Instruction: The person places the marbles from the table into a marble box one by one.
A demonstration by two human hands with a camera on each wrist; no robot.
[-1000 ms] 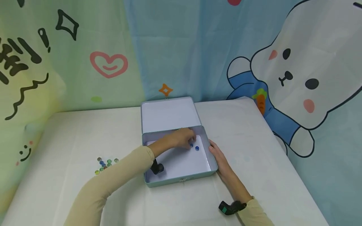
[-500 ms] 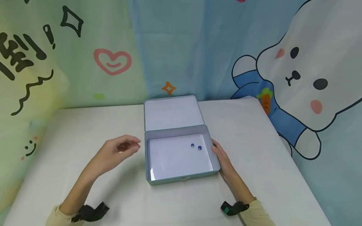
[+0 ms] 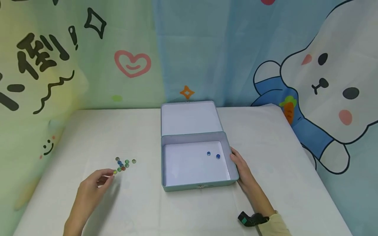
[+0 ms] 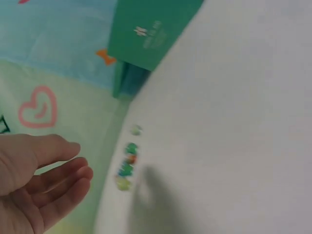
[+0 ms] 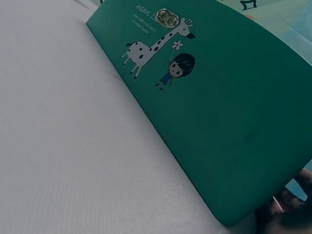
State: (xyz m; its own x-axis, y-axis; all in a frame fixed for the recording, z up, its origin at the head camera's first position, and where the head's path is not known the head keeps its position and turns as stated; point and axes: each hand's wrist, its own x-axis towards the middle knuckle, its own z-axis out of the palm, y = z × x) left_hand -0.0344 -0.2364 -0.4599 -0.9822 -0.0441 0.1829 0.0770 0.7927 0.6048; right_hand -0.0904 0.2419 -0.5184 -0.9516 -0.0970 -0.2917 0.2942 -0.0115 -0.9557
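In the head view my left hand [image 3: 94,188] is beside a small cluster of coloured glass marbles [image 3: 127,165], its fingertips close to a yellow marble [image 3: 115,171]. The left wrist view shows its fingers loosely bent, with nothing between them and a gap to the blurred marbles [image 4: 126,169]. My right hand [image 3: 243,168] rests against the outer right wall of a green tin box [image 3: 200,188], its fingers along that side. Inside the box lie two blue marbles, one [image 3: 218,156] nearer the right wall and another [image 3: 208,153] left of it.
The box's hinged lid [image 3: 190,118] is folded back toward the printed curtain [image 3: 195,49] behind the table. A white cloth [image 3: 141,206] covers the table. In the right wrist view the box's front [image 5: 204,117] bears a giraffe picture and a metal clasp [image 5: 167,18].
My left hand has come out of the box and moved left to the marbles on the cloth. My right hand stays at the box's right side. The head view has shifted slightly.
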